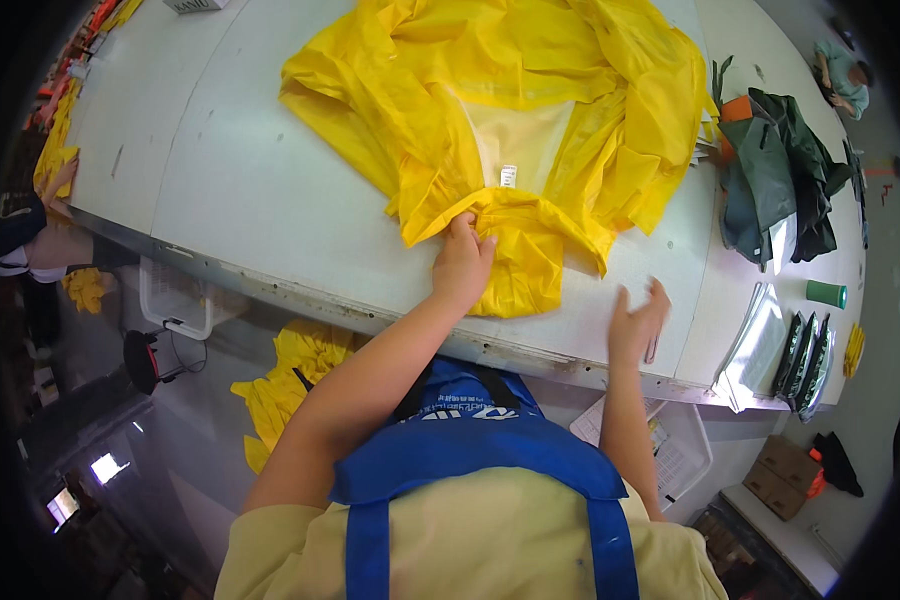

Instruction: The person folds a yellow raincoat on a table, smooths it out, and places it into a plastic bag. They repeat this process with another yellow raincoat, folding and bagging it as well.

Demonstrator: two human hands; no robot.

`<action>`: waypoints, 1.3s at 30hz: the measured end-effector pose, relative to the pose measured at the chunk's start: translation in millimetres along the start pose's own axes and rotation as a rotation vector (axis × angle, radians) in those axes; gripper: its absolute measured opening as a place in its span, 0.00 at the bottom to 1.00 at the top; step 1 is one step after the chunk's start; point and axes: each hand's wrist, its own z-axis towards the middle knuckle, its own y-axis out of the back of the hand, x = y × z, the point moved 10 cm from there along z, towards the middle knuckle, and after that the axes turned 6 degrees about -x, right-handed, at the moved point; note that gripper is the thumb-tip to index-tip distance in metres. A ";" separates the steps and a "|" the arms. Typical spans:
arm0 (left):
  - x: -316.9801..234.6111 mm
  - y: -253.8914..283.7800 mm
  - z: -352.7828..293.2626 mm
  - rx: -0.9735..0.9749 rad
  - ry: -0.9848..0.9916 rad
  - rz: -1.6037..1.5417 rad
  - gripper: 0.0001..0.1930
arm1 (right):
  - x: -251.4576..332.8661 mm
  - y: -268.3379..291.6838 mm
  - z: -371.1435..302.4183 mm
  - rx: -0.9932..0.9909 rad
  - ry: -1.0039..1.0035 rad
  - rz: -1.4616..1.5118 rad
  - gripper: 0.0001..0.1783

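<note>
A yellow raincoat (370,110) lies spread on the pale table, its hood end (520,265) toward me. A pale inner panel (520,135) and a small white label (509,176) show at its neck. My left hand (463,262) is closed on the yellow fabric at the left of the neck, with the fingertips partly hidden under the cloth. To the right of the hood, my right hand (638,325) is apart from the coat, slightly blurred, with thumb and fingers spread. A thin metal-looking object (652,350) shows at its outer edge; whether the hand touches it is unclear.
Dark green garments (770,180) are heaped on the right of the table (260,170). Near them lie clear plastic bags (750,345), dark packets (805,355) and a green roll (826,293). Yellow cloth (300,365) and white baskets (175,300) sit below the edge. Another person's hand (62,178) is at left.
</note>
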 end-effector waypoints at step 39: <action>-6.4 15.8 -22.5 -0.155 -0.308 -0.347 0.05 | 180.4 -64.9 -10.3 0.721 0.250 0.242 0.15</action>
